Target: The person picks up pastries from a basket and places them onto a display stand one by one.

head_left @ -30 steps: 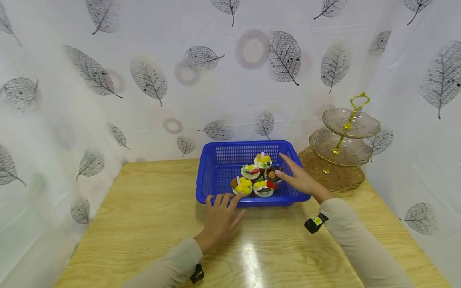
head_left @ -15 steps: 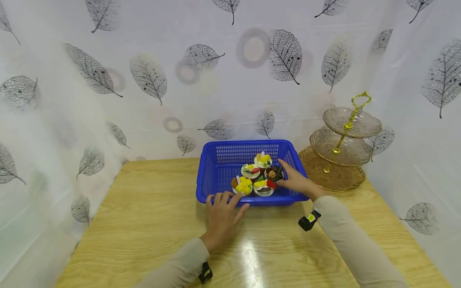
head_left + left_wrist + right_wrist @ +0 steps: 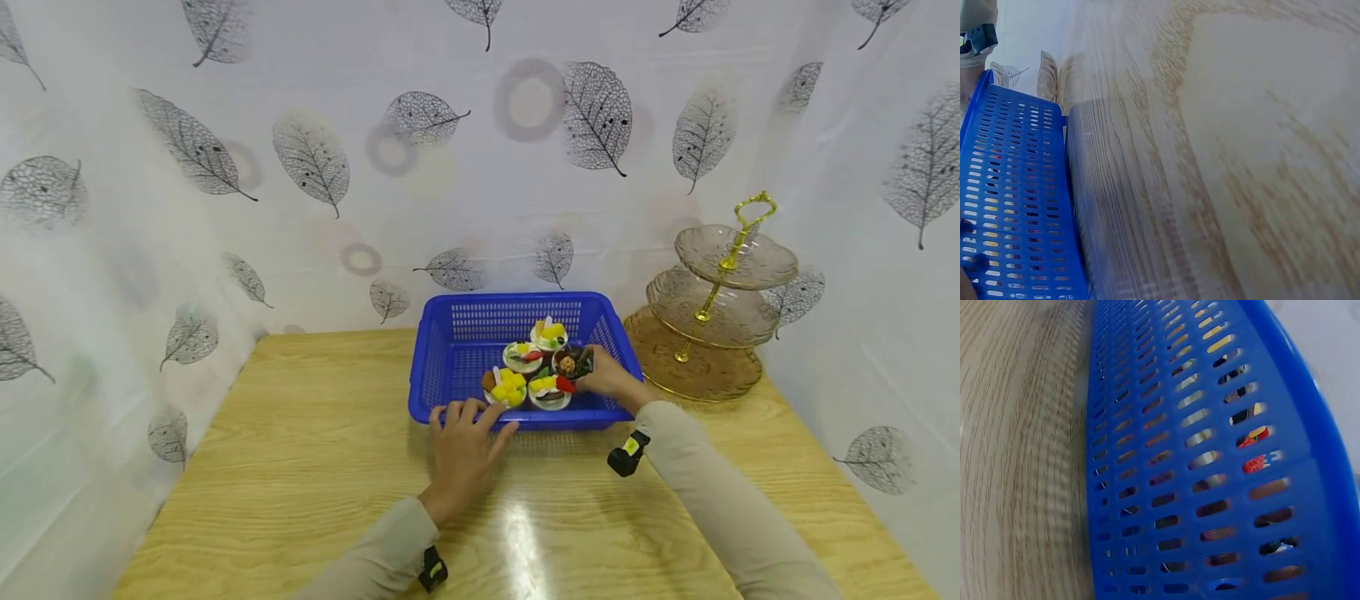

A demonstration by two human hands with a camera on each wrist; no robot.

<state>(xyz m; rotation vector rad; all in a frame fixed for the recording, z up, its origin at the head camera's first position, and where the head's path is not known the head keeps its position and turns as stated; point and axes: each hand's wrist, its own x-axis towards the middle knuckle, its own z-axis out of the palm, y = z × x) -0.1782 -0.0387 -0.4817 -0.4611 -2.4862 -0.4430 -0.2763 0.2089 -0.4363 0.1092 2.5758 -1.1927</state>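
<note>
A blue plastic basket (image 3: 435,358) stands on the table, holding several toy cupcakes topped with fruit. My left hand (image 3: 461,454) has its fingers hooked over the basket's front rim, the thumb outside; dark fingertip shapes show through the wall in the left wrist view. Inside the basket's right part, my right hand (image 3: 609,375) holds a dark chocolate cupcake (image 3: 567,364) by its right side, partly hiding it. Beside that cupcake are a yellow-topped cupcake (image 3: 507,388), one with a red strawberry (image 3: 550,390), and two behind (image 3: 522,357). The basket wall (image 3: 1210,456) hides the right fingers in the right wrist view.
A three-tier glass stand (image 3: 705,304) with a gold post and handle stands right of the basket, close to the right forearm. A leaf-print curtain (image 3: 315,250) hangs behind and at both sides of the wooden table (image 3: 315,400).
My right hand has moved left and down into the basket, and its fingers have closed in on the chocolate cupcake. The left hand stays at the front rim, its forearm shifted slightly right.
</note>
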